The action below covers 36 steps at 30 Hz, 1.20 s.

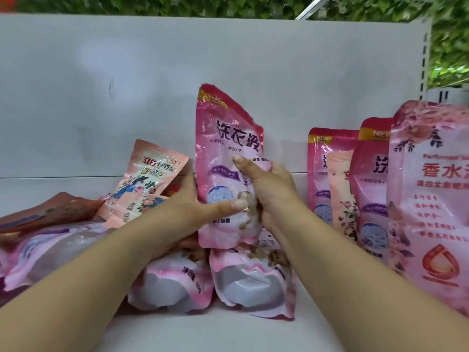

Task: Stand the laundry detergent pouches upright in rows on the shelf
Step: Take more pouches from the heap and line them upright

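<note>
A pink detergent pouch (225, 138) is held upright in the middle of the white shelf (228, 331), raised over a pile of lying pouches. My left hand (195, 201) grips its left side with the thumb across the front. My right hand (266, 189) clasps its right side. Two pink pouches (172, 283) (253, 278) lie flat under it with their bottoms toward me. A peach floral pouch (149, 179) leans tilted at the left. Several pouches stand upright at the right: a dark pink one (319, 168), another (373, 179) and a large pale pink one (434, 199).
More pouches lie flat at the far left (50, 245). The shelf's white back panel (127, 97) rises behind everything, with a slotted upright post (423, 59) at the right. Green foliage (228, 6) shows above the panel.
</note>
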Motion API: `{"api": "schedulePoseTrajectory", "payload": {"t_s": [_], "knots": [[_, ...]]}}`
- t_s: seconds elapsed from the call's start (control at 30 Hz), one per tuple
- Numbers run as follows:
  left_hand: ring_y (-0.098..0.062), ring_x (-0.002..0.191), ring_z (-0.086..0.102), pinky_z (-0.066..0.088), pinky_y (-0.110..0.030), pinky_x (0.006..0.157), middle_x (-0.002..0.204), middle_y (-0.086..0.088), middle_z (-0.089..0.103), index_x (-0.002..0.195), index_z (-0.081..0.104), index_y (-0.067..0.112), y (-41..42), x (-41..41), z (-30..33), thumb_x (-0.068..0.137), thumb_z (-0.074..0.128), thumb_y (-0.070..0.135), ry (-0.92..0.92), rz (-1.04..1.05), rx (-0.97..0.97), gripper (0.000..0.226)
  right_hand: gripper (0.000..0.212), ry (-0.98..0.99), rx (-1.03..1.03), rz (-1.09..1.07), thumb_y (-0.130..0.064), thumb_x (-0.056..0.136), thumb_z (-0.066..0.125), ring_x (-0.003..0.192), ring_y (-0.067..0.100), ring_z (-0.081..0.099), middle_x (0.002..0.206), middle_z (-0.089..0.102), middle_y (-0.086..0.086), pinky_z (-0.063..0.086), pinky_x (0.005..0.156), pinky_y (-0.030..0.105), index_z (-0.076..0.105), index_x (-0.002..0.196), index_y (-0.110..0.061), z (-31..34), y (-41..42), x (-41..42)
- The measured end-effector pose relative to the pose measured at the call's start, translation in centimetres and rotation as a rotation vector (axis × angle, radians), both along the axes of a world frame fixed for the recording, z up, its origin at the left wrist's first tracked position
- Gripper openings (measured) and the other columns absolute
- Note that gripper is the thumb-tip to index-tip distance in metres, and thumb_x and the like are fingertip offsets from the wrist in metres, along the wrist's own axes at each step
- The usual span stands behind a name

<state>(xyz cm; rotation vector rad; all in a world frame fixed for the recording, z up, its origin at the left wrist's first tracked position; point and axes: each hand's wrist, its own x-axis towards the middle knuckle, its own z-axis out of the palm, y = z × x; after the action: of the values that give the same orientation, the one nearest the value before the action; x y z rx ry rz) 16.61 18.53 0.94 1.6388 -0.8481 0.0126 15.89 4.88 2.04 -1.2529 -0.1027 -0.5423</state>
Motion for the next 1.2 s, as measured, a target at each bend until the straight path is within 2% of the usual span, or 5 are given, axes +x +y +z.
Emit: {"api": "schedulePoseTrajectory", "payload": {"t_s": [0.43, 0.57, 0.83, 1.03, 1.2], "knots": [[-0.019, 0.085, 0.071, 0.057, -0.029, 0.076, 0.091, -0.005, 0.075, 0.111, 0.059, 0.010, 0.4, 0.1, -0.4, 0.059, 0.069, 0.016, 0.009, 0.037, -0.092, 0.053, 0.076, 0.002, -0.176, 0.083, -0.069, 0.058, 0.065, 0.073, 0.016, 0.058, 0.107, 0.066, 0.009, 0.047, 0.064, 0.032, 0.056, 0.113, -0.017, 1.3, -0.1, -1.0], [-0.010, 0.084, 0.070, 0.055, -0.019, 0.069, 0.091, 0.002, 0.074, 0.107, 0.055, 0.019, 0.3, -0.5, -0.3, 0.055, 0.073, 0.021, -0.060, 0.000, 0.019, 0.055, 0.008, -0.084, 0.102, 0.217, -0.019, 0.078, 0.068, 0.062, 0.021, 0.069, 0.069, 0.072, 0.007, 0.058, 0.072, 0.041, 0.064, 0.079, -0.012, 2.1, -1.7, -1.3], [0.004, 0.077, 0.067, 0.050, -0.009, 0.061, 0.089, 0.010, 0.071, 0.111, 0.051, 0.025, 0.0, -0.6, -0.1, 0.065, 0.071, 0.022, -0.113, 0.037, 0.076, 0.050, 0.006, -0.155, 0.069, 0.051, -0.010, 0.079, 0.067, 0.066, 0.019, 0.068, 0.071, 0.072, 0.003, 0.058, 0.072, 0.036, 0.062, 0.079, -0.014, 1.9, -2.2, -1.2], [-0.005, 0.083, 0.070, 0.055, -0.015, 0.066, 0.093, 0.007, 0.073, 0.112, 0.050, 0.025, -0.2, -0.4, -0.5, 0.061, 0.070, 0.025, -0.096, 0.038, 0.047, 0.055, 0.090, 0.239, -0.396, -0.042, -0.056, 0.058, 0.075, 0.107, 0.029, 0.056, 0.115, 0.053, 0.002, 0.046, 0.092, 0.044, 0.028, 0.127, -0.021, 1.6, -1.7, -1.9], [-0.002, 0.088, 0.068, 0.053, -0.026, 0.083, 0.098, 0.010, 0.072, 0.127, 0.039, 0.033, -0.2, 0.0, -0.7, 0.062, 0.074, 0.053, -0.176, 0.102, 0.143, 0.076, 0.076, 0.010, -0.379, -0.174, -0.033, 0.056, 0.085, 0.104, 0.024, 0.059, 0.120, 0.059, 0.003, 0.049, 0.090, 0.043, 0.042, 0.118, -0.022, 2.1, -2.0, -2.2]]}}
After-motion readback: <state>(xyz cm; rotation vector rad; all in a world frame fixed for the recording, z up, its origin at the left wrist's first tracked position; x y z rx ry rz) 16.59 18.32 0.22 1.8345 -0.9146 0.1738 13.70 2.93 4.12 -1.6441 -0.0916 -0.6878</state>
